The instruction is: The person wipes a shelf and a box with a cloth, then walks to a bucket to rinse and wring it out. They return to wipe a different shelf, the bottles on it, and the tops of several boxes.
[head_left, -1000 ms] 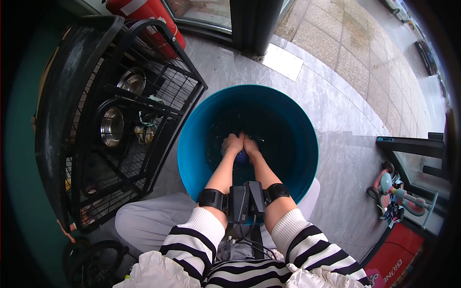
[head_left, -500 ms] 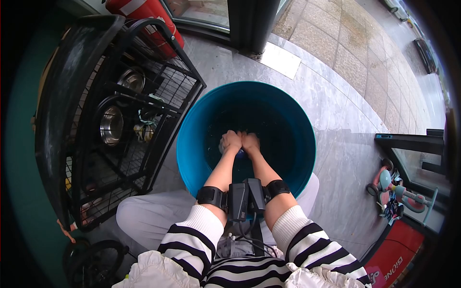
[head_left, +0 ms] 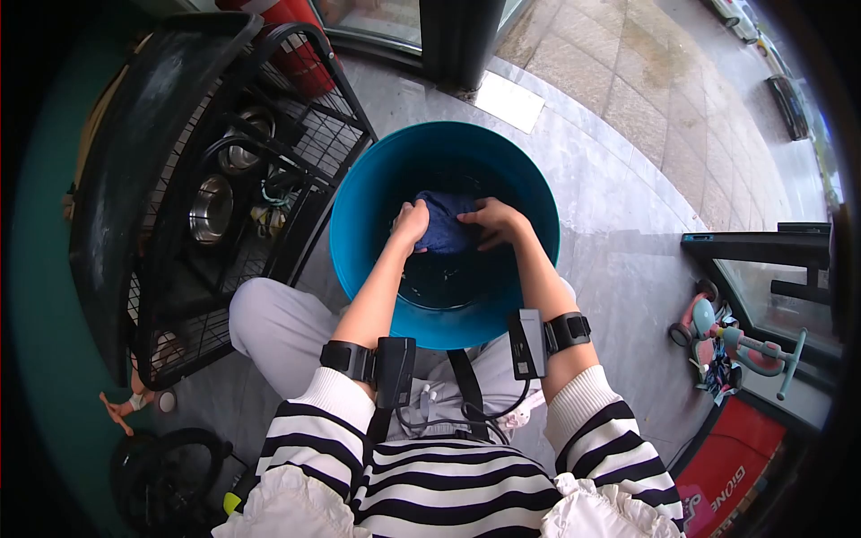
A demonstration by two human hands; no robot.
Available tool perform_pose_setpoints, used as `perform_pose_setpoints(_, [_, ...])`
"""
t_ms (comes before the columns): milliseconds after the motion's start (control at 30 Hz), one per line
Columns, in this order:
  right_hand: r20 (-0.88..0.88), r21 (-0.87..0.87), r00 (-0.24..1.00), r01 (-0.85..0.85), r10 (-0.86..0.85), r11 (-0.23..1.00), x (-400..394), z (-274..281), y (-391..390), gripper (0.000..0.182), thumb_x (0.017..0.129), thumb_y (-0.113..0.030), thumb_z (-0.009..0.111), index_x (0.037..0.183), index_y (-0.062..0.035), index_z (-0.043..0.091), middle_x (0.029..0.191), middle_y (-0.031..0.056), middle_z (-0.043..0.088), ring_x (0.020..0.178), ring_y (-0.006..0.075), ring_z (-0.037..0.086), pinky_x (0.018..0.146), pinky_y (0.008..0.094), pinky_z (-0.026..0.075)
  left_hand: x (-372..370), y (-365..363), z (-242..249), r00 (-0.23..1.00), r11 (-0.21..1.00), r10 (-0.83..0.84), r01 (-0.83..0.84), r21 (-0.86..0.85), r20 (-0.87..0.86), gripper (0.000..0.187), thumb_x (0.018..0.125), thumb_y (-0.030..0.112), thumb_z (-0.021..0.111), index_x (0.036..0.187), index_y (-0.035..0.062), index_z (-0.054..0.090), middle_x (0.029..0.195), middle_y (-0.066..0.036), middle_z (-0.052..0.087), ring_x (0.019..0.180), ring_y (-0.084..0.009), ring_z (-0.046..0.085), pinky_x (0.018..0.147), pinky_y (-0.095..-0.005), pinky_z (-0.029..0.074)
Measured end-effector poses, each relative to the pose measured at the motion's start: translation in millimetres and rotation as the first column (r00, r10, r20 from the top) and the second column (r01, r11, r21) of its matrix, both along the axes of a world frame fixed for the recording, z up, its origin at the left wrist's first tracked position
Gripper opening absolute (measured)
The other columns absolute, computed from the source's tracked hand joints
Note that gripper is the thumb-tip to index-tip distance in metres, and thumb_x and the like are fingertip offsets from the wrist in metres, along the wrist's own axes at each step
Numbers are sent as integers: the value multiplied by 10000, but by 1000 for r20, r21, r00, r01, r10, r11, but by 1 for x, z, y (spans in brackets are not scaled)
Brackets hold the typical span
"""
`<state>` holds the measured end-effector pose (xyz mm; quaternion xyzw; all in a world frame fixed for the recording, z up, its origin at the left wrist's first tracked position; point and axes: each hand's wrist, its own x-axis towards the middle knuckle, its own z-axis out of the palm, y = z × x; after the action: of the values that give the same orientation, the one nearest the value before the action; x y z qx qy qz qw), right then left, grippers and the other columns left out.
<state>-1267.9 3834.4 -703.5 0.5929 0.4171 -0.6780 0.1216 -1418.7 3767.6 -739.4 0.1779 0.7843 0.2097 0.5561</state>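
A bunched dark blue cloth (head_left: 446,222) is spread between my hands inside the teal tub (head_left: 352,260). My left hand (head_left: 411,224) is closed on the cloth's left side, fingers wrapped over its edge. From the right, my right hand (head_left: 498,221) holds the opposite side more loosely, thumb and fingers parted around the cloth's edge. Dark water (head_left: 444,282) shows below the cloth at the tub's bottom. Some fingertips are hidden by the cloth.
To the left stands a black wire rack (head_left: 314,170) with metal bowls (head_left: 212,208). A red fire extinguisher (head_left: 300,54) is behind it. On the right are a child's scooter (head_left: 717,336) and a door frame (head_left: 762,247). My knees flank the tub.
My hands were close together, low in the tub. Now they are raised and apart, with the blue cloth spread between them. My forearms have moved apart.
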Motion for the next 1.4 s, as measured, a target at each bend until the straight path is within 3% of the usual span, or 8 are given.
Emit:
perform_pose_setpoints(300, [211,588,971,-217,111,779,16,74,-9,386,666,-273,612,974,-50,549,1034,150,499,832,265,548,688,309,456,-1,-27,46,993,967,44,-69,244,108,354,738,271,543,1012,110,385,938,-71,487,811,-179,505,630,-401,437])
perform_pose_setpoints(467, [78,977,956,-129,282,167,32,80,-22,288,633,-199,622,834,1,573,929,150,534,807,269,527,717,305,413,-5,-38,63,998,941,-35,14,339,55,380,683,319,616,931,79,458,890,-71,502,819,-186,489,680,-363,403])
perform_pose_setpoints(533, [15,965,942,-101,335,241,34,96,-25,258,640,-177,613,813,9,567,911,143,537,794,265,528,703,303,413,-7,-46,58,866,825,-136,368,430,-481,375,649,336,646,853,52,511,875,-92,497,821,-224,481,718,-321,394])
perform_pose_setpoints(633, [31,942,926,-153,375,300,39,112,-28,207,687,-169,589,751,19,528,728,140,506,670,270,504,612,325,392,-10,-58,54,691,610,-101,612,504,-716,371,624,325,662,812,31,536,883,-119,490,823,-249,477,749,-302,382])
perform_pose_setpoints(700, [13,965,941,-100,337,242,41,119,-31,193,706,-156,573,785,11,517,679,146,480,626,283,478,584,325,381,-13,-61,60,669,414,-46,688,595,-742,352,623,295,661,821,28,546,860,-108,504,803,-237,494,735,-305,396])
perform_pose_setpoints(833, [-96,959,967,27,235,280,47,119,-26,117,711,-94,551,741,13,514,649,130,520,599,218,508,589,273,397,-12,-64,80,896,462,-216,445,767,-389,300,639,240,651,825,31,545,779,-73,524,715,-208,520,668,-283,416])
perform_pose_setpoints(1267, [44,900,904,-221,426,376,44,144,-22,260,640,-195,655,760,4,538,627,133,542,557,221,530,554,275,420,-26,-70,100,767,437,-94,604,666,-634,201,689,23,501,886,28,540,864,-119,561,822,-258,501,747,-325,403])
perform_pose_setpoints(1400, [231,899,814,-388,533,203,46,133,-25,327,569,-192,691,791,3,551,696,161,559,653,299,538,618,326,426,-29,-68,98,709,458,-32,637,620,-705,191,660,-26,470,834,10,540,807,-117,566,796,-257,506,730,-333,405])
